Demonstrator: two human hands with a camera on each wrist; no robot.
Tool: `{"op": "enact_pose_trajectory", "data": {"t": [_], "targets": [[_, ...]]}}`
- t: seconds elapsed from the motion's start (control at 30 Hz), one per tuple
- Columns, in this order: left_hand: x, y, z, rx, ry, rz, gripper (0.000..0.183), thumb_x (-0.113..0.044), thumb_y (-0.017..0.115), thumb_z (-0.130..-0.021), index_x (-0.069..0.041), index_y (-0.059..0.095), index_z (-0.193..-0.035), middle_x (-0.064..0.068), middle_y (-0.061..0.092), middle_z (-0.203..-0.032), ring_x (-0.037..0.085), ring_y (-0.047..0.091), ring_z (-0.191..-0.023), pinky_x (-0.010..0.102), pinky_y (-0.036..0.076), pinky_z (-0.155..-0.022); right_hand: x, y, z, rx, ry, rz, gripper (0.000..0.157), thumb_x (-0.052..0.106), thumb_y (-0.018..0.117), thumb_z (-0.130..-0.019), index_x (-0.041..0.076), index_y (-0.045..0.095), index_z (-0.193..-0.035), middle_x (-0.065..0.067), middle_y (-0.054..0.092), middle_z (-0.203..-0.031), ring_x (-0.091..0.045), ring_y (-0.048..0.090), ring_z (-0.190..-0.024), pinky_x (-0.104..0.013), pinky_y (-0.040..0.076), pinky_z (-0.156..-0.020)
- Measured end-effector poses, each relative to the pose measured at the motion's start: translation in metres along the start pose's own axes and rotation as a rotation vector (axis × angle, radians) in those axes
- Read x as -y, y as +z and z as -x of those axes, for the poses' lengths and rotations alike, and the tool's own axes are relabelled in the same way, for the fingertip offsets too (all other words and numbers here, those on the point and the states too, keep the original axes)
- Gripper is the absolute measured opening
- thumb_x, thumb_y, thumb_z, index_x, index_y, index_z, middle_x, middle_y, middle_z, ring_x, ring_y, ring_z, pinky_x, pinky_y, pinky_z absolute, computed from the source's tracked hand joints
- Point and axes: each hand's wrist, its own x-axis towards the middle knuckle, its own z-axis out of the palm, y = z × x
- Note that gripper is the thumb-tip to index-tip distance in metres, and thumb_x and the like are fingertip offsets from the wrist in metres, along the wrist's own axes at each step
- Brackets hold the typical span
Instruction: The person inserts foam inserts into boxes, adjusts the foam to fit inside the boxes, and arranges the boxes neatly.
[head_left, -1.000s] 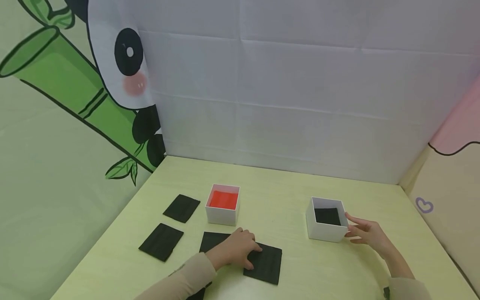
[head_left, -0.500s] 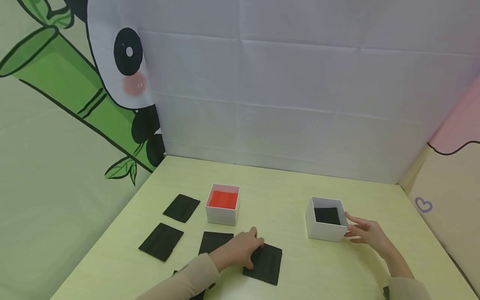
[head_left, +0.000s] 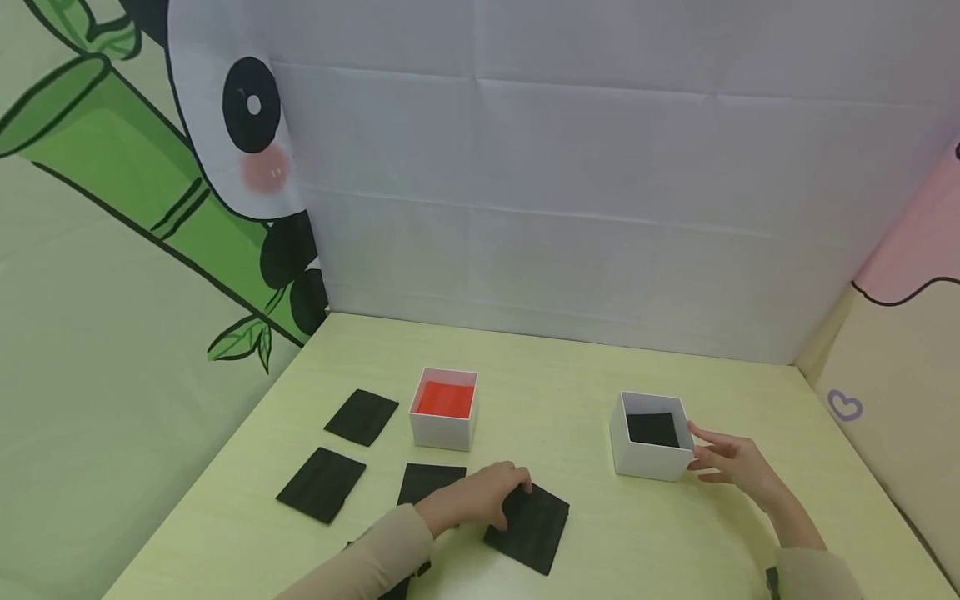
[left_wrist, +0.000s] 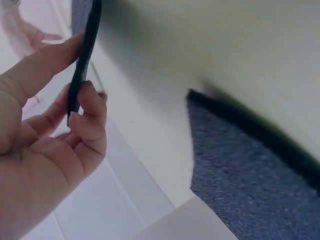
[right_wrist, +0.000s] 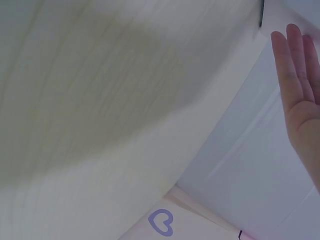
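My left hand pinches the edge of a black felt-like square between thumb and fingers. In the left wrist view this square appears edge-on, thin and dark, between the fingertips. Another black square lies partly under the left forearm. With fairly straight fingers, my right hand rests at the right side of a white open box, which has a black square inside. The right wrist view shows that hand with its fingers extended.
A second white box holding a red square stands left of centre. Two more black squares lie at the left of the pale yellow table. Part of another black piece shows beneath the left sleeve. Printed cloth walls surround the table.
The left hand has shifted slightly to the right, and its grasp has moved on the black square, which has turned a little and tilted. The right hand stays at the box.
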Motion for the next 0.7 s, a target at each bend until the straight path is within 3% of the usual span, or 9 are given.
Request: {"op": "enact_pose_trajectory", "data": {"t": [0.1, 0.17, 0.3, 0.4, 0.5, 0.7], "targets": [[0.001, -0.003, -0.001, -0.013, 0.053, 0.032, 0.047, -0.003, 0.080, -0.063, -0.014, 0.055, -0.102, -0.005, 0.054, -0.101, 0.006, 0.047, -0.092, 0.022, 0.040, -0.082, 0.000, 0.000, 0.000, 0.002, 0.002, 0.002, 0.042, 0.005, 0.051, -0.090, 0.001, 0.039, -0.130, 0.016, 0.062, -0.097, -0.022, 0.064, -0.081, -0.042, 0.049, -0.066], [0.001, -0.005, -0.001, -0.021, 0.080, 0.072, 0.048, -0.003, 0.079, -0.063, -0.014, 0.056, -0.103, -0.005, 0.055, -0.106, 0.005, 0.047, -0.093, 0.021, 0.040, -0.082, 0.001, 0.000, 0.000, 0.007, 0.000, -0.011, 0.042, 0.005, 0.050, -0.090, 0.007, 0.041, -0.132, 0.016, 0.062, -0.097, -0.022, 0.064, -0.081, -0.042, 0.049, -0.067], [0.001, -0.007, -0.001, -0.032, 0.120, 0.165, 0.050, -0.001, 0.079, -0.064, -0.014, 0.055, -0.106, -0.006, 0.054, -0.105, 0.004, 0.048, -0.076, 0.018, 0.042, -0.070, 0.002, 0.001, 0.001, 0.013, -0.013, -0.040, 0.043, 0.004, 0.050, -0.090, 0.021, 0.047, -0.130, 0.013, 0.063, -0.098, -0.021, 0.064, -0.080, -0.042, 0.049, -0.066], [0.001, -0.008, -0.002, -0.041, 0.131, 0.242, 0.052, 0.002, 0.078, -0.064, -0.014, 0.056, -0.108, -0.007, 0.053, -0.104, 0.004, 0.044, -0.059, 0.017, 0.042, -0.058, 0.001, 0.002, 0.001, 0.013, -0.023, -0.050, 0.043, 0.003, 0.050, -0.090, 0.023, 0.049, -0.128, 0.011, 0.063, -0.100, -0.020, 0.064, -0.080, -0.042, 0.049, -0.066], [-0.001, -0.011, -0.003, -0.056, 0.124, 0.337, 0.053, 0.005, 0.077, -0.063, -0.013, 0.057, -0.108, -0.005, 0.052, -0.108, 0.004, 0.045, -0.052, 0.017, 0.042, -0.054, 0.001, 0.002, 0.001, 0.013, -0.026, -0.048, 0.042, 0.002, 0.049, -0.090, 0.019, 0.047, -0.129, 0.009, 0.063, -0.102, -0.020, 0.064, -0.081, -0.042, 0.049, -0.066], [-0.007, -0.018, -0.008, -0.108, 0.115, 0.469, 0.056, 0.008, 0.075, -0.064, -0.012, 0.059, -0.114, 0.000, 0.053, -0.114, 0.006, 0.052, -0.059, 0.020, 0.044, -0.055, 0.000, 0.001, 0.000, 0.003, 0.007, -0.042, 0.042, 0.005, 0.050, -0.091, 0.020, 0.047, -0.130, 0.011, 0.063, -0.097, -0.021, 0.064, -0.081, -0.040, 0.050, -0.067]]}}
